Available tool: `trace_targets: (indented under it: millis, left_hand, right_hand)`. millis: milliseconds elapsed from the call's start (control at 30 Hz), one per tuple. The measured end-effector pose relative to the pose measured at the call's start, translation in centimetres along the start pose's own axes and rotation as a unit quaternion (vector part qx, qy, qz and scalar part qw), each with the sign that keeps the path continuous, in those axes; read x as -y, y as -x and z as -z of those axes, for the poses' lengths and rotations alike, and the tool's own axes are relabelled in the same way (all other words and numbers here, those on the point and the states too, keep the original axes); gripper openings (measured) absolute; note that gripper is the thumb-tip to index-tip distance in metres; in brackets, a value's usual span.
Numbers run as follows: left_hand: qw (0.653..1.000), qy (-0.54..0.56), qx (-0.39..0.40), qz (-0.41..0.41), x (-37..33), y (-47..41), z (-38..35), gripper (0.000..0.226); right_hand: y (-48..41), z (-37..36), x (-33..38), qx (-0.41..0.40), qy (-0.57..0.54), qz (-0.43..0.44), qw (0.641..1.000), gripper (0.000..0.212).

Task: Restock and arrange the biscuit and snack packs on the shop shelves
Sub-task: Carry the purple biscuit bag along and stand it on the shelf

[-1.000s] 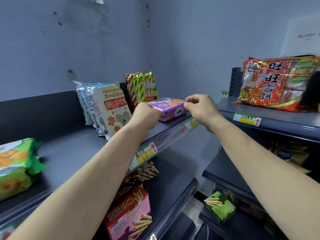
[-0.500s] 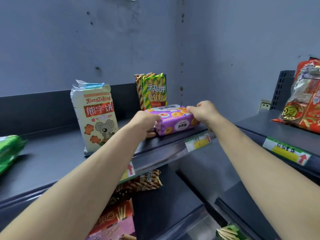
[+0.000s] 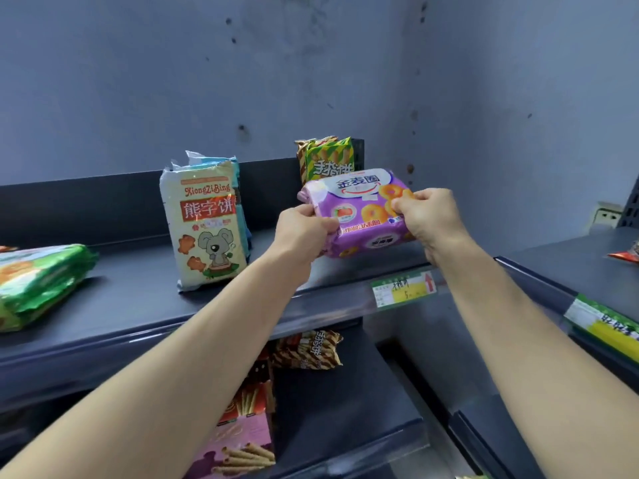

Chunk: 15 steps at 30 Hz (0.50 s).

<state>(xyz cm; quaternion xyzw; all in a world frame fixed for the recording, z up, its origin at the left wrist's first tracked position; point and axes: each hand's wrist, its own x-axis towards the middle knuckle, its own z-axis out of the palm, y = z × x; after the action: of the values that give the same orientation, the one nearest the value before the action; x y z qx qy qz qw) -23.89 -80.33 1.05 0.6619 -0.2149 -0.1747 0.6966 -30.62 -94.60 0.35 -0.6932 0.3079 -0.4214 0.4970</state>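
Over the dark metal shelf (image 3: pixel 131 299) by the scuffed grey wall, left hand (image 3: pixel 304 229) and right hand (image 3: pixel 428 216) each clamp an end of the purple plastic biscuit pack (image 3: pixel 363 216) between them; I'd stand it upright, label outward, before the green striped snack packs (image 3: pixel 328 160) just behind the hands.

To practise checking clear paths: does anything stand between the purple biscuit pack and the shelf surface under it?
Nothing visible does. The left hand and right hand hold the purple biscuit pack over bare shelf; the koala pack stands leftward, the green striped pack behind.
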Motion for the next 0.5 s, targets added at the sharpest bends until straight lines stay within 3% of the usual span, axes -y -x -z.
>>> trace_targets:
  millis: [233,500]
  left_hand:
    - [0.989,0.081,0.001,-0.126,-2.8,3.6,3.5,0.038]
    - [0.966,0.117,-0.085,-0.215,-5.1,10.7,16.3,0.048]
  right_hand:
    - [4.0,-1.7,4.3,-0.049,-0.114,0.094,0.988,0.007]
    - [14.9,-10.2,11.0,0.008,-0.179,0.152,0.972,0.016]
